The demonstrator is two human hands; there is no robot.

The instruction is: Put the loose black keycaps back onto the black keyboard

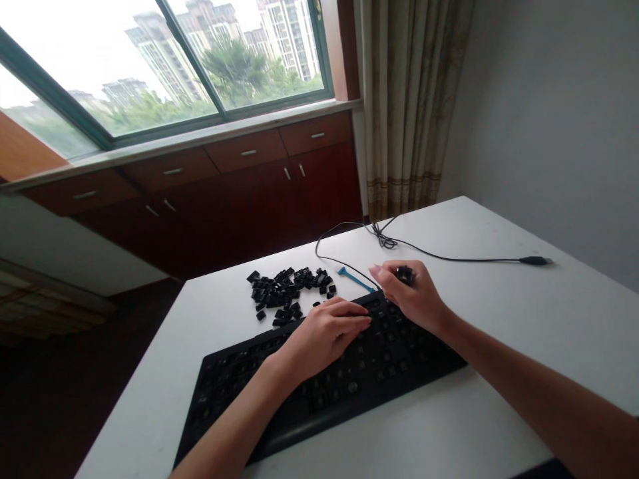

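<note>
A black keyboard (319, 399) lies at a slant on the white table, and many of its key positions appear bare of caps. My left hand (324, 332) rests on its upper middle, fingers stretched out and lying flat. Over the keyboard's upper right part, my right hand (412, 293) is closed around a small black object (405, 274). Only its dark, shiny end shows above the curled fingers, so its kind is hidden. Beyond the keyboard sits a loose heap of black keycaps (274, 291). A slim blue tool (355, 278) lies between the heap and my right hand.
A black cable (449, 258) with a bundled loop runs across the back of the white table (529, 319) to a USB plug (536, 261) at the right. Dark red cabinets (259, 199) stand below a window, with a curtain (414, 100) beside them.
</note>
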